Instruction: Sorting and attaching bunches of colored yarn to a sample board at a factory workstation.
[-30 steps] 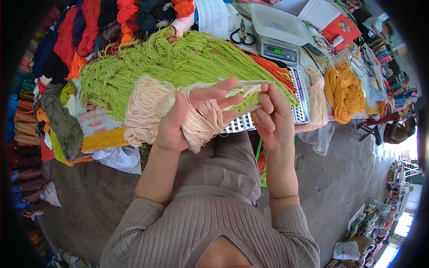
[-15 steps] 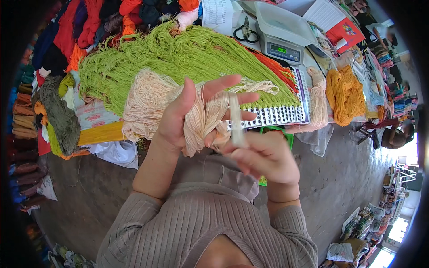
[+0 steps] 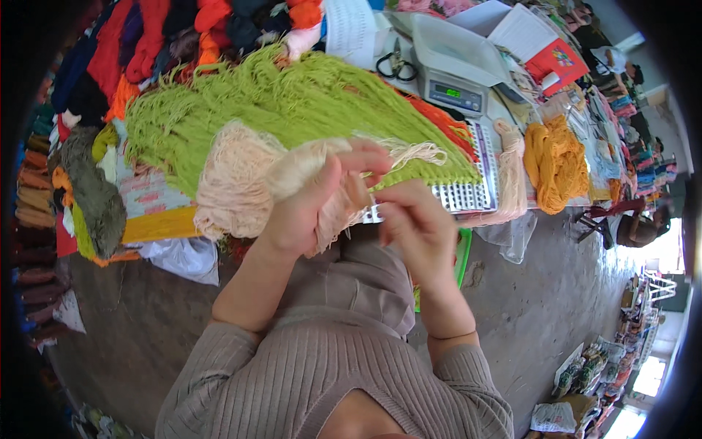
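A bundle of pale peach yarn [image 3: 298,167] is in my left hand [image 3: 292,216], whose fingers bend over its right side. Part of the bundle bulges above the thumb and part hangs below the fingers. Just to the right is my right hand [image 3: 418,223], its thumb and fingers pinched together near the left fingertips. Whatever it pinches is too small or hidden to make out. A larger heap of peach yarn [image 3: 235,183] lies left of my left hand, on the table. Loose cream strands [image 3: 420,152] rest beyond my hands on a spread of lime-green yarn [image 3: 241,95].
Black-handled scissors [image 3: 396,67] and a digital scale [image 3: 455,91] with a clear tray stand at the far right. A peach skein [image 3: 510,161] and orange-yellow yarn [image 3: 557,164] lie right of a card with holes [image 3: 468,194]. Below is a green basket [image 3: 463,256].
My left fingers have curled from spread to bent over the yarn. My right hand has risen slightly, and the pale band that stretched from it up to the left fingers no longer shows.
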`<state>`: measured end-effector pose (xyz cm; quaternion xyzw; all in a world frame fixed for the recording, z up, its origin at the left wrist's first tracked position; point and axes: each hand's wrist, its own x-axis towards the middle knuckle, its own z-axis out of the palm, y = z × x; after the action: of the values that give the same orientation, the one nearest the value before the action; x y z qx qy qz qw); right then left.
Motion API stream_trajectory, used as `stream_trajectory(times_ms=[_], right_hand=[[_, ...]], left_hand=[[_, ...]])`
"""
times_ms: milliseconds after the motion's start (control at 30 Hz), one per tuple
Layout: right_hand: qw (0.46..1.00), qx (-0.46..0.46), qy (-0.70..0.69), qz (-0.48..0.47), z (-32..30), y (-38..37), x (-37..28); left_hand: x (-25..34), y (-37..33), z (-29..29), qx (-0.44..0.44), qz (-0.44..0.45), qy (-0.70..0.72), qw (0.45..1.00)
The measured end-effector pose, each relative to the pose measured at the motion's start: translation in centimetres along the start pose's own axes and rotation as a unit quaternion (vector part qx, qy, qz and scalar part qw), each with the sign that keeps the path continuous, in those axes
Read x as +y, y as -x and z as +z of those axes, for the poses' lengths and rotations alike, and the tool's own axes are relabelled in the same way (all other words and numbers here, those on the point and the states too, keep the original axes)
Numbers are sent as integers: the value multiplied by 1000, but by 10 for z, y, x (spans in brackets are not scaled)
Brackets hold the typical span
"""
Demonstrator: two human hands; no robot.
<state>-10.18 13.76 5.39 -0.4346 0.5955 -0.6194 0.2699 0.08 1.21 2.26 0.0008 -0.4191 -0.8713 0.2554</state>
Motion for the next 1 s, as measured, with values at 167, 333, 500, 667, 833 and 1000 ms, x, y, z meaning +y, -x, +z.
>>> stream_trajectory(times_ms=[167, 333, 500, 667, 833, 1000], right_hand=[[970, -10, 202, -135, 15, -5, 20], [960, 19, 216, -177, 8, -5, 15], [984, 5, 133, -121, -3, 3, 6], [967, -72, -229, 85, -7, 8, 3], [951, -38, -289, 101, -10, 8, 13], [951, -34, -293, 95, -8, 8, 17]], left_hand=[[-1, -1, 17, -66, 42, -135, 988], [-1, 1, 10, -21, -6, -59, 998], [4, 3, 7, 43, -61, 81, 994], [8, 2, 6, 54, -55, 69, 995], [12, 0, 5, 61, -30, 56, 996], [16, 2, 10, 107, -35, 28, 993]])
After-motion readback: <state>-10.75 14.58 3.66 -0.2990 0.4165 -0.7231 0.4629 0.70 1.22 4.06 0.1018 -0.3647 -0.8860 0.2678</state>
